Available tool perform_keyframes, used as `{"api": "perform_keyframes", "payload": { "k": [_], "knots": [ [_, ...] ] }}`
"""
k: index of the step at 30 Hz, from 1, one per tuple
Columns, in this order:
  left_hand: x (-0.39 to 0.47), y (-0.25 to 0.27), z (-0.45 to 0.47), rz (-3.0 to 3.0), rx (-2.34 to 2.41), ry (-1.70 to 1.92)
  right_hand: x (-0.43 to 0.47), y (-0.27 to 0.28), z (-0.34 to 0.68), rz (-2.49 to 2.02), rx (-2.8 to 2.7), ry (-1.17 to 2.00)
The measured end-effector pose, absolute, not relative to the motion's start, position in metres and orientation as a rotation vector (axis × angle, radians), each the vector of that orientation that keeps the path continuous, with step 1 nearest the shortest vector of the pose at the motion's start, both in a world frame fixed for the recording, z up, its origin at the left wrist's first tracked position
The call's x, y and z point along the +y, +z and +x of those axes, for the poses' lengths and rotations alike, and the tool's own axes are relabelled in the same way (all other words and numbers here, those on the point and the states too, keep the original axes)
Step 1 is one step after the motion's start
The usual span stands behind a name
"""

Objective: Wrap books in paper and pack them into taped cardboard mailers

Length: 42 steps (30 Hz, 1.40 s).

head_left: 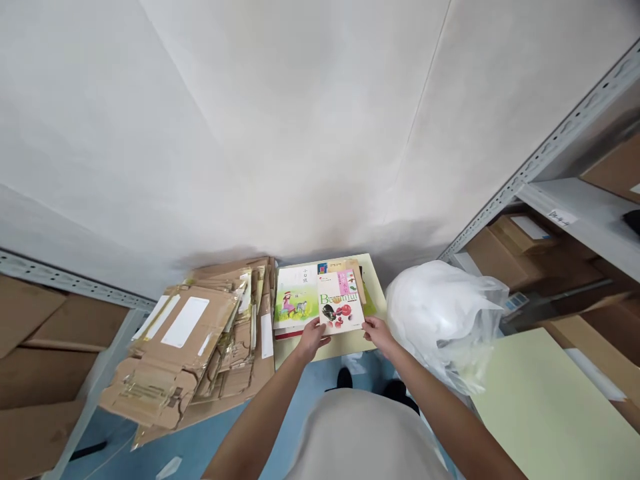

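Between my two hands is a white book (pixel 341 307) with red and dark fruit on its cover and large green lettering. My left hand (pixel 312 339) pinches its lower left corner, and my right hand (pixel 379 333) grips its lower right corner. The book overlaps other books behind it. To its left lies a picture book (pixel 296 298) with a figure in a red hat and an animal on grass. Under them is a pale yellow tabletop (pixel 350 348).
Flattened cardboard boxes (pixel 200 347) are piled on the left. A bulging white plastic bag (pixel 440 300) stands on the right, near another pale tabletop (pixel 555 407). Shelving with cartons (pixel 520 240) flanks both sides, and a pale wall (pixel 310 133) rises behind.
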State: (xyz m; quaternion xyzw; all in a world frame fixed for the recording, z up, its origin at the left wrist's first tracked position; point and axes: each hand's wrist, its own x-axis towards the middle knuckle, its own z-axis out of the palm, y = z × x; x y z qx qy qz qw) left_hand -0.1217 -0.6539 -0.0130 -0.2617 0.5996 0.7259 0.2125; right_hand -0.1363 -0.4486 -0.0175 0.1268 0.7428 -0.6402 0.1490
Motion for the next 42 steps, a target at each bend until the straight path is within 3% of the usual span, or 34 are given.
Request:
{"api": "perform_keyframes", "payload": {
  "k": [6, 14, 23, 29, 42],
  "knots": [
    [-0.648, -0.009, -0.109, -0.614, 1.766, 2.132, -0.439, -0.011, -0.120, 0.294, 2.166, -1.858],
    [-0.607, 0.037, -0.106, -0.288, 1.773, 2.110, -0.370, 0.054, -0.074, 0.074, 2.081, -2.118],
    [-0.429, 0.077, -0.067, 0.223, 1.356, 1.826, -0.194, 0.117, 0.031, 0.762, 2.018, -2.634],
    [-0.323, 0.059, -0.008, 0.326, 1.338, 1.501, -0.103, 0.116, 0.121, 1.395, 2.103, -2.574],
    [-0.242, 0.050, 0.040, 0.194, 1.337, 1.265, -0.054, 0.086, 0.215, 1.929, 1.838, -2.709]
  ]
}}
